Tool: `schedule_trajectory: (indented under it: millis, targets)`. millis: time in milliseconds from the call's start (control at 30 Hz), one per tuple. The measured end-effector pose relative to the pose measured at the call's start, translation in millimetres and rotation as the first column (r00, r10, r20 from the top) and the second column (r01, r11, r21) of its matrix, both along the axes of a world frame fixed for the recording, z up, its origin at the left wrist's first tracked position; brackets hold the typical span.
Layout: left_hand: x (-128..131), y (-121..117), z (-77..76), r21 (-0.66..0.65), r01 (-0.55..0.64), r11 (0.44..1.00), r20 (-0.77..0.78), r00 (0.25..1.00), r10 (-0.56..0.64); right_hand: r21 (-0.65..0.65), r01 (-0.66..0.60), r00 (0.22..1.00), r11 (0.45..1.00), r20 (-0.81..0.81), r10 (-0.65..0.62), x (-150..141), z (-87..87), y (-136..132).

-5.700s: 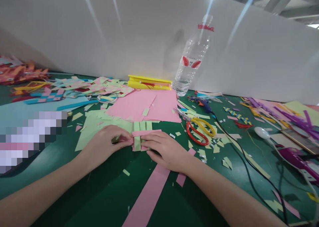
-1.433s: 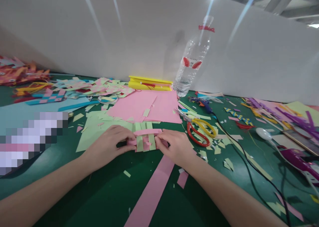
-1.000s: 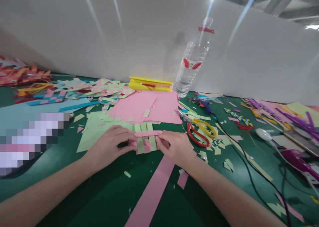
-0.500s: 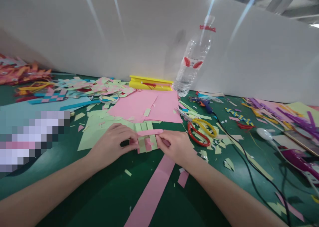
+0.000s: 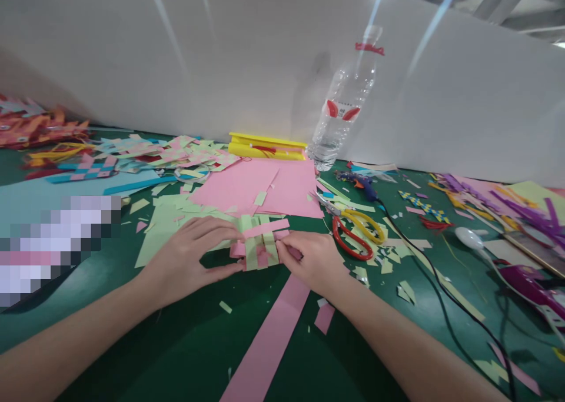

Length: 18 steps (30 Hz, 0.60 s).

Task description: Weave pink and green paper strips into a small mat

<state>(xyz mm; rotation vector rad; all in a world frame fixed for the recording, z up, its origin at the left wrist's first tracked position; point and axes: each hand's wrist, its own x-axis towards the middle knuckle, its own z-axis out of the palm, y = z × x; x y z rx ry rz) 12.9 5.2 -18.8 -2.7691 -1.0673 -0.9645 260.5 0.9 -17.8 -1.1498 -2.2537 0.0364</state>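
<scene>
A small piece of woven paper strips, pale green and pink, lies in front of me between both hands. My right hand pinches its right edge between thumb and curled fingers. At the left edge, my left hand has its thumb and fingers spread apart, the tips at the weave's upper and lower corners. A narrow pink paper strip slants across the upper part, its right end raised. At the left side another pink end curls up.
Red-and-yellow scissors and a corded glue gun lie to the right. A pink sheet is behind the weave, with a clear bottle farther back. A long pink strip runs toward me. Paper scraps are scattered around.
My left thumb and fingers have spread apart. The narrow pink strip now tilts up to the right, and a curled pink end shows at the left. My right hand has stayed put.
</scene>
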Motion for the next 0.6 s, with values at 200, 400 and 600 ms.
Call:
schedule_trajectory:
  millis: [200,400,600]
  targets:
    - [-10,9,-0.4,-0.061,0.015,0.998,0.009,1.000,-0.014,0.000,-0.002,1.000,1.000,0.011,0.002,1,1.1,1]
    - [0,7,-1.4,-0.125,0.026,0.992,-0.003,1.000,-0.027,-0.009,0.002,1.000,1.000,0.026,-0.001,0,1.6,1]
    - [6,7,-3.8,-0.136,0.007,0.991,-0.015,1.000,-0.009,0.001,-0.009,1.000,1.000,0.003,0.009,0,1.2,0]
